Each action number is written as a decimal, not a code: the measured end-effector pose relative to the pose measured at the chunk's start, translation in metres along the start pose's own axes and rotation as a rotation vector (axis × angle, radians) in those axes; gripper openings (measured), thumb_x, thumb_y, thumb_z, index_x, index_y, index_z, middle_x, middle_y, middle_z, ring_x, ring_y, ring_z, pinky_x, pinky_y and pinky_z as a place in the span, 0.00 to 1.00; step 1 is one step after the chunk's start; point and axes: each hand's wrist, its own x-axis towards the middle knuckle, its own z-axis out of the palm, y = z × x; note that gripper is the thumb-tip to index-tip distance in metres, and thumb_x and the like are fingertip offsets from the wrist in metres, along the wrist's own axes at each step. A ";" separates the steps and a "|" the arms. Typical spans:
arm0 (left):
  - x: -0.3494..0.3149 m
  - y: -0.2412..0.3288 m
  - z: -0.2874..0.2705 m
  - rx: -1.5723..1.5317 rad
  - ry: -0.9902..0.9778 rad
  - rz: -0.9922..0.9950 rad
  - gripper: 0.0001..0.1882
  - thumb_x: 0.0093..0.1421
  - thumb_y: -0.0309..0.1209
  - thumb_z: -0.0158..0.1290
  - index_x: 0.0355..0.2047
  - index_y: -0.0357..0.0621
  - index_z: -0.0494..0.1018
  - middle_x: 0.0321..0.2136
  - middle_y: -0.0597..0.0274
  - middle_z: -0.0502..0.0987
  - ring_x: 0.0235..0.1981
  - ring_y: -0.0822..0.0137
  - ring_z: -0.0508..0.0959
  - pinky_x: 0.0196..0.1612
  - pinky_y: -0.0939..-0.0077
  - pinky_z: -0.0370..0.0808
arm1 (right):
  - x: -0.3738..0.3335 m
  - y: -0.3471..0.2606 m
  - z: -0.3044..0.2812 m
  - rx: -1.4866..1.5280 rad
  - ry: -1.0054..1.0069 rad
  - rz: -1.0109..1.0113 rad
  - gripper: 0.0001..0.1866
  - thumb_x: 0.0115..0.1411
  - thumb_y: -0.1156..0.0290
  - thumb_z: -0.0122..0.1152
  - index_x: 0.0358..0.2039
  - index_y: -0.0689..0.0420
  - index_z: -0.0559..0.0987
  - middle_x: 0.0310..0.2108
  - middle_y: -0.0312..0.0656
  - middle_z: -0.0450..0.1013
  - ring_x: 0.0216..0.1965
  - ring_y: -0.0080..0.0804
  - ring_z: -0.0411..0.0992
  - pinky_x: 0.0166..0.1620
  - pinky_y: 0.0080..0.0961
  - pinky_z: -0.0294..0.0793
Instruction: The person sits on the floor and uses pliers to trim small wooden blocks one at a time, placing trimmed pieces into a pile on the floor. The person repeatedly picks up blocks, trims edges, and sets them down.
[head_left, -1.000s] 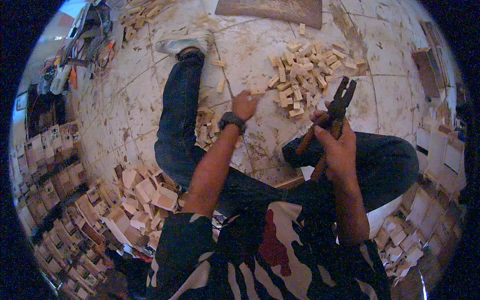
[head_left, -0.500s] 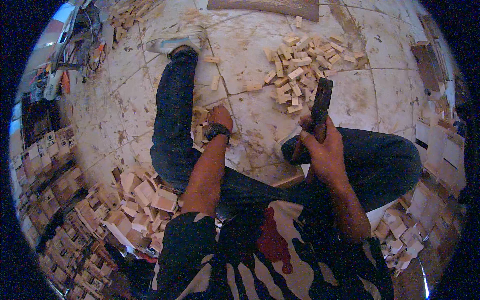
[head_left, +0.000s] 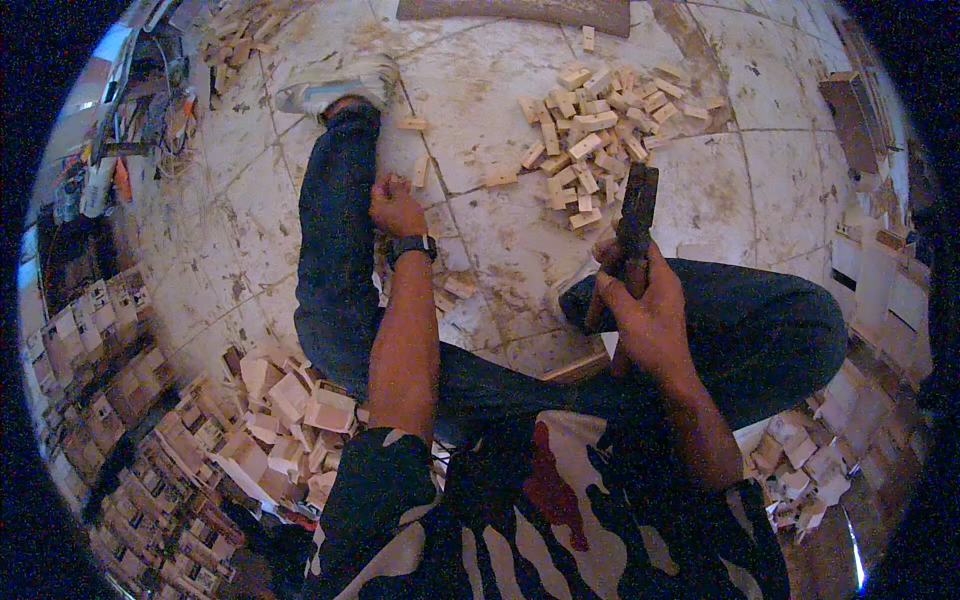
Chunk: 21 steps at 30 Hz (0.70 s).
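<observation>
My right hand (head_left: 648,308) is wrapped round the handle of a hammer (head_left: 638,212), whose dark head points up and away from me above my bent right leg. Beside my left shin, my left hand (head_left: 398,208) is raised over the floor with its fingers curled in. What those fingers hold, if anything, cannot be made out. Close to them a small wooden block (head_left: 421,170) lies on the floor, and another block (head_left: 412,124) is a little farther off. Beyond the hammer spreads a loose heap of small wooden blocks (head_left: 595,118).
Wooden offcuts (head_left: 290,405) are heaped by my left hip, and more pieces (head_left: 800,465) by my right. Stacked wooden parts (head_left: 90,330) line the left side. A brown board (head_left: 520,10) lies at the far edge; tools and cables (head_left: 120,140) stand at the far left.
My left hand has moved away from me and slightly left, off the wood pieces beside my shin. The hammer in my right hand has hardly moved. The view has shifted slightly.
</observation>
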 end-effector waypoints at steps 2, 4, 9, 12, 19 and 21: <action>-0.002 0.002 0.001 0.133 0.055 0.100 0.09 0.58 0.24 0.49 0.38 0.33 0.71 0.34 0.52 0.75 0.32 0.61 0.75 0.37 0.69 0.73 | 0.000 0.000 0.001 -0.019 -0.004 -0.008 0.23 0.51 0.78 0.56 0.49 0.61 0.67 0.40 0.44 0.72 0.43 0.34 0.72 0.49 0.30 0.69; 0.000 0.002 0.001 0.448 0.008 0.272 0.08 0.59 0.24 0.48 0.38 0.33 0.69 0.35 0.50 0.74 0.35 0.57 0.75 0.41 0.67 0.71 | -0.001 0.000 0.002 0.021 -0.003 0.013 0.23 0.52 0.79 0.55 0.50 0.61 0.67 0.41 0.44 0.72 0.44 0.34 0.72 0.50 0.29 0.68; 0.002 -0.021 0.014 0.530 0.143 0.280 0.09 0.60 0.25 0.47 0.40 0.35 0.65 0.36 0.50 0.73 0.35 0.54 0.74 0.41 0.65 0.71 | -0.002 -0.001 0.003 0.001 -0.010 -0.022 0.17 0.54 0.78 0.54 0.46 0.61 0.69 0.40 0.41 0.71 0.40 0.27 0.70 0.45 0.27 0.69; 0.001 -0.031 0.018 0.134 0.025 0.035 0.09 0.60 0.25 0.46 0.41 0.37 0.64 0.36 0.51 0.73 0.33 0.57 0.76 0.36 0.68 0.74 | -0.001 -0.001 0.003 -0.004 -0.014 -0.025 0.16 0.54 0.78 0.54 0.45 0.61 0.69 0.38 0.40 0.71 0.39 0.26 0.70 0.45 0.26 0.69; -0.031 0.005 0.035 -0.069 -0.312 -0.127 0.09 0.60 0.25 0.46 0.41 0.38 0.64 0.36 0.52 0.74 0.34 0.63 0.78 0.34 0.70 0.78 | -0.003 -0.003 0.004 -0.042 -0.035 0.009 0.16 0.54 0.79 0.54 0.45 0.61 0.69 0.37 0.39 0.70 0.38 0.25 0.69 0.43 0.25 0.70; -0.036 0.017 0.038 0.029 -0.253 -0.114 0.08 0.59 0.25 0.48 0.39 0.36 0.67 0.36 0.53 0.75 0.33 0.64 0.79 0.33 0.72 0.78 | -0.003 -0.002 0.005 -0.042 -0.010 -0.008 0.16 0.55 0.78 0.54 0.46 0.61 0.69 0.37 0.39 0.70 0.37 0.25 0.69 0.42 0.25 0.70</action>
